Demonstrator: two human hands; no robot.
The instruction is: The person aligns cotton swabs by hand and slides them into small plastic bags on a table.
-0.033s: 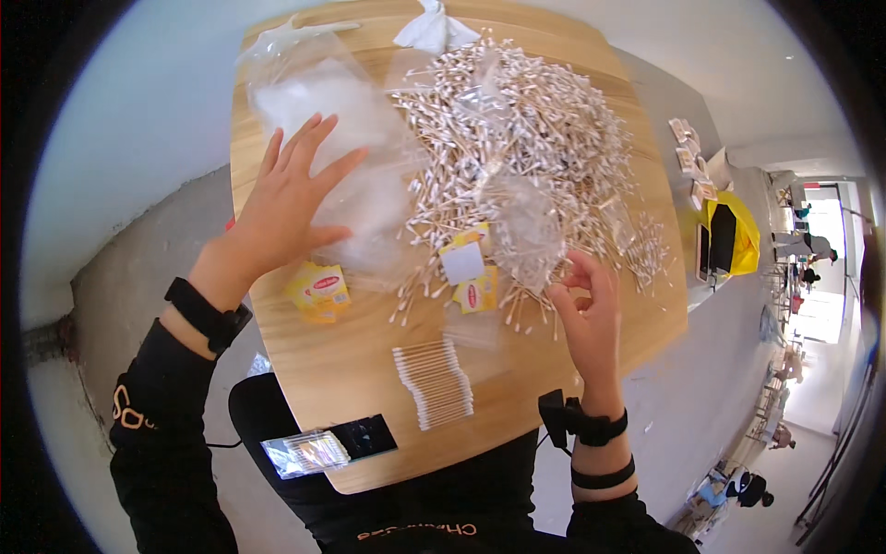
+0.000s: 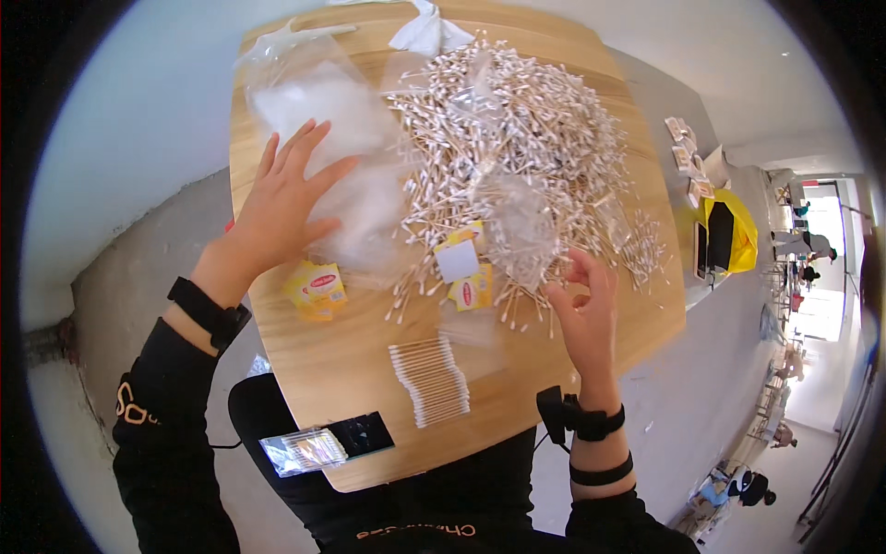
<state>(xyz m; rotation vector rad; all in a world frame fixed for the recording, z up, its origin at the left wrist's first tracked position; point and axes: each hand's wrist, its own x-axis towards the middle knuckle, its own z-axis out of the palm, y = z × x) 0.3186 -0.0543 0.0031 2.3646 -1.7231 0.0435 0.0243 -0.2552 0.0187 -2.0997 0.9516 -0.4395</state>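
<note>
My left hand (image 2: 281,203) is open, its fingers spread over clear plastic bags (image 2: 355,208) with a white, cloudy look. Below its wrist lie yellow printed cards (image 2: 317,288). My right hand (image 2: 589,305) is closed at the near right edge of a large heap of cotton swabs (image 2: 535,120), fingers curled toward the thumb; whatever they may hold is too small to make out. Beside it, a crumpled clear bag (image 2: 521,231) rests on the heap. More yellow cards (image 2: 472,288), with a white card (image 2: 457,261) among them, lie left of that bag. Nearer me, a row of swabs (image 2: 430,381) lies side by side.
At the table's near left corner, a clear packet of swabs (image 2: 303,452) overlaps a dark phone (image 2: 367,434). A white cloth-like piece (image 2: 429,30) lies at the far edge. Off to the right are a yellow bag (image 2: 743,235) and small packs (image 2: 683,152). People are in the background.
The view has shifted very slightly. My left hand has moved slightly down and left; my right hand stays by the heap, and the swabs and cards keep their places.
</note>
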